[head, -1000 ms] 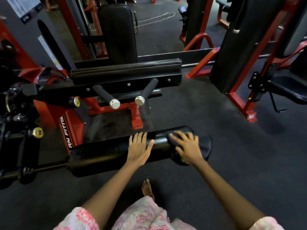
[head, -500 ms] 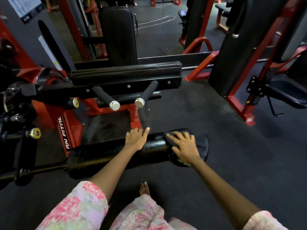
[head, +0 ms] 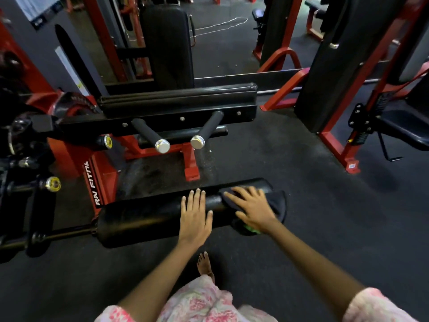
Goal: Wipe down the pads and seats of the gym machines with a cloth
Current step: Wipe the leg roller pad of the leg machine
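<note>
A long black roller pad [head: 144, 217] lies low in front of me on a black arm of the red machine. My left hand [head: 196, 216] rests flat on its middle, fingers straight. My right hand [head: 254, 209] presses a dark cloth [head: 278, 202] over the pad's right end with spread fingers. A bit of green shows under the cloth at the pad's end. Behind, a flat black bench pad [head: 181, 96] and an upright back pad [head: 168, 46] belong to the same machine.
Two black handles with chrome caps [head: 162, 145] stick out toward me. Red frames and a black weight-stack column [head: 329, 66] stand at the right, with a dark seat [head: 406, 129] at the far right. My bare foot [head: 204, 263] is on the dark rubber floor.
My left hand has slid back from the pad's far edge to lie flat across its top. My right hand stays on the cloth at the right end.
</note>
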The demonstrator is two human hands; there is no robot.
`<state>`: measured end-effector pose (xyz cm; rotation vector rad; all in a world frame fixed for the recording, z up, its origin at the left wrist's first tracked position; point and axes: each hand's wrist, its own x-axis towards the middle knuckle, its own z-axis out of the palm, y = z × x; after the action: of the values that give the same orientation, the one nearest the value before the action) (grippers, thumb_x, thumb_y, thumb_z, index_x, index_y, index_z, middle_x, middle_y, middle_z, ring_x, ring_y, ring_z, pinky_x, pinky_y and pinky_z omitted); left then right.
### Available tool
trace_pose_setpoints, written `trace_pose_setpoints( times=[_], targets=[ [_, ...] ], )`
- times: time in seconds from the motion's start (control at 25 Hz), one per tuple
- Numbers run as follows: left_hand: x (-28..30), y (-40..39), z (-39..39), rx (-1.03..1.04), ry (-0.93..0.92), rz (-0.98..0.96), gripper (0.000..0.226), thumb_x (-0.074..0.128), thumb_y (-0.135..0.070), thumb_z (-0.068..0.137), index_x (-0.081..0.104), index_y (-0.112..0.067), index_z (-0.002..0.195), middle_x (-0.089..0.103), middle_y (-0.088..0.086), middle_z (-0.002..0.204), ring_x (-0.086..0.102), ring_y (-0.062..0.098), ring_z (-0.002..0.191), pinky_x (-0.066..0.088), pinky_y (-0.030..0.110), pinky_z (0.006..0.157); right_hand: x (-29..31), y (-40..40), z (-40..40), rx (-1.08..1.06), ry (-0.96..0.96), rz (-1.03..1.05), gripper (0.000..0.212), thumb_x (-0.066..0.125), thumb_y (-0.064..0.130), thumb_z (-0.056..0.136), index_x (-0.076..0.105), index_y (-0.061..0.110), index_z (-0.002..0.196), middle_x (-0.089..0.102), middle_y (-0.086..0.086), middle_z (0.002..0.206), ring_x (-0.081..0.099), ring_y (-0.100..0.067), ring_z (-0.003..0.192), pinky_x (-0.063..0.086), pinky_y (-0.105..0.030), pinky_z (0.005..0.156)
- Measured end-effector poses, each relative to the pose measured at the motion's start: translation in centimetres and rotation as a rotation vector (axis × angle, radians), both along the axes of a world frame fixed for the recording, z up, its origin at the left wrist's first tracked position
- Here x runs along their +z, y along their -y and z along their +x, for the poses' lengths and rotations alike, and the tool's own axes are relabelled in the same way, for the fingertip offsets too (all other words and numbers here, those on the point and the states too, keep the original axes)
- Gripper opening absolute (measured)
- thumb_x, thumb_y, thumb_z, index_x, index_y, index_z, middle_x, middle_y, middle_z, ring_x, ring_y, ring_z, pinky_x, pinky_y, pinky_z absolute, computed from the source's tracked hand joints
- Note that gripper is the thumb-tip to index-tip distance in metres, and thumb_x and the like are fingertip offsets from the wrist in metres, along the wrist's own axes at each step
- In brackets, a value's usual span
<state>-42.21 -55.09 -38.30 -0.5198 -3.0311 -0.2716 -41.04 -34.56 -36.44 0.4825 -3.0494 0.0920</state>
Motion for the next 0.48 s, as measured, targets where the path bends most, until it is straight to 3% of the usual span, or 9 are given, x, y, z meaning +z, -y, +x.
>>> trace_pose_setpoints(
  times=[0.16, 0.24, 0.36, 0.48],
  targets=[
    [-0.1, 0.1, 0.4, 0.017, -0.039, 0.032, 0.058, 0.034, -0.037, 0.085, 0.055, -0.002, 0.127, 0.057, 0.012, 0.130, 0.052, 0.030, 0.123, 0.037, 0.049, 0.103, 1.7, -3.4, -2.6, -0.501, 0.154, -0.074, 0.046, 0.037, 0.040, 0.091, 0.048, 0.031, 0.135, 0.046, -0.003, 0.135, 0.040, -0.032, 0.116, 0.033, -0.046, 0.094],
    [0.4, 0.0, -0.4, 0.027, -0.032, 0.054, 0.055, 0.033, -0.038, 0.087, 0.057, -0.005, 0.125, 0.058, 0.010, 0.127, 0.053, 0.029, 0.119, 0.038, 0.047, 0.102, 2.5, -0.2, -4.5, -0.583, 0.192, -0.035, 0.043, 0.037, 0.039, 0.095, 0.050, 0.026, 0.133, 0.042, -0.004, 0.138, 0.033, -0.032, 0.123, 0.027, -0.046, 0.099],
    [1.5, 0.1, -2.2, 0.037, -0.018, 0.063, 0.065, 0.020, -0.047, 0.086, 0.057, -0.007, 0.121, 0.060, 0.010, 0.119, 0.052, 0.030, 0.113, 0.032, 0.045, 0.102, 2.7, 5.4, -4.1, -0.389, 0.170, -0.016, 0.045, 0.039, 0.038, 0.094, 0.046, 0.025, 0.136, 0.040, -0.004, 0.141, 0.032, -0.032, 0.124, 0.026, -0.046, 0.099],
    [1.7, 1.4, -2.5, 0.152, 0.098, -0.058, 0.064, 0.024, -0.051, 0.095, 0.035, -0.007, 0.141, 0.037, 0.010, 0.146, 0.027, 0.026, 0.139, 0.004, 0.050, 0.114, 2.0, 3.4, -1.4, -0.045, 0.175, 0.003, 0.058, 0.032, 0.044, 0.089, 0.030, 0.033, 0.146, 0.033, 0.000, 0.147, 0.034, -0.031, 0.123, 0.027, -0.043, 0.097]
  ],
)
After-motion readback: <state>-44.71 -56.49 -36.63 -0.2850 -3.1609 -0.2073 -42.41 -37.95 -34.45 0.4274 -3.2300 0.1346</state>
